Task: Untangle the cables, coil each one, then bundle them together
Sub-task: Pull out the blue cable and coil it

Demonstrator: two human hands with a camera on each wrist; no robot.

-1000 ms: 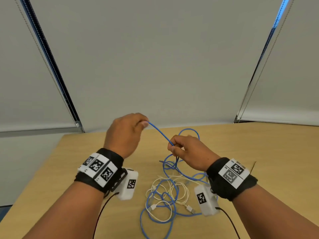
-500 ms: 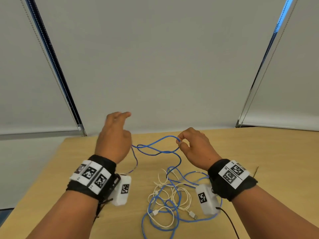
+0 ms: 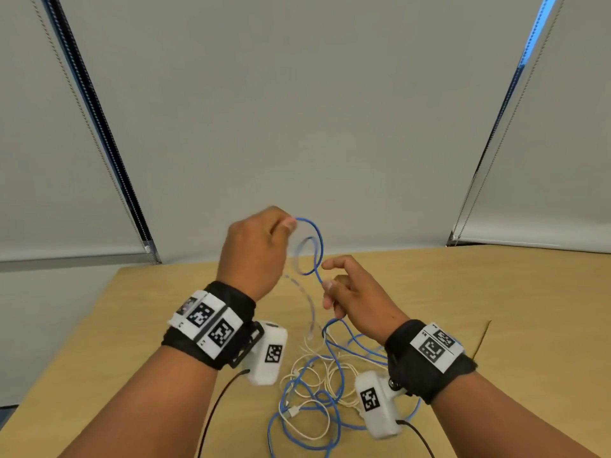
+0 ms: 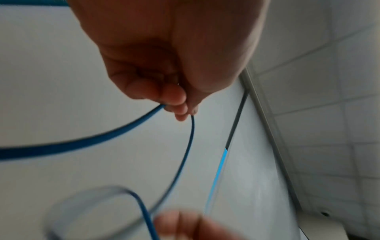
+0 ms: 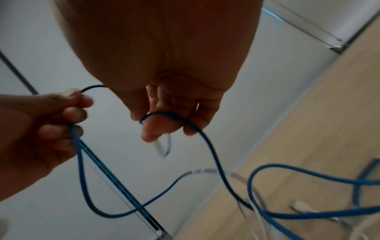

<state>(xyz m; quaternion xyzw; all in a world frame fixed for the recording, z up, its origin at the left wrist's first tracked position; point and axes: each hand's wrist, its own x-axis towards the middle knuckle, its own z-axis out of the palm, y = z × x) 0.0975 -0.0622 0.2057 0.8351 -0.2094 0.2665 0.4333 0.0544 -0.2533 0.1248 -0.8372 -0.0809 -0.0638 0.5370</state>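
A blue cable (image 3: 318, 246) rises from a tangle on the wooden table (image 3: 496, 292) and forms a small loop in the air between my hands. My left hand (image 3: 287, 224) pinches its upper end with curled fingers (image 4: 174, 100). My right hand (image 3: 329, 279) is lower and to the right; the cable (image 5: 213, 155) runs over its curled fingers (image 5: 156, 129) and down to the table. A blurred stretch of cable (image 3: 307, 305) hangs below the loop. A white cable (image 3: 307, 365) lies tangled with the blue loops (image 3: 297, 411) between my wrists.
The table's far edge meets a grey wall with roller blinds and bead cords (image 3: 99, 143) at both sides. A thin dark strip (image 3: 482, 338) lies on the table at the right. Black leads (image 3: 215, 408) trail from the wrist cameras.
My left hand, open and off the cable half a second ago, has moved up and to the right and now pinches it. The cable has curled into a loop, and my right hand has dropped lower.
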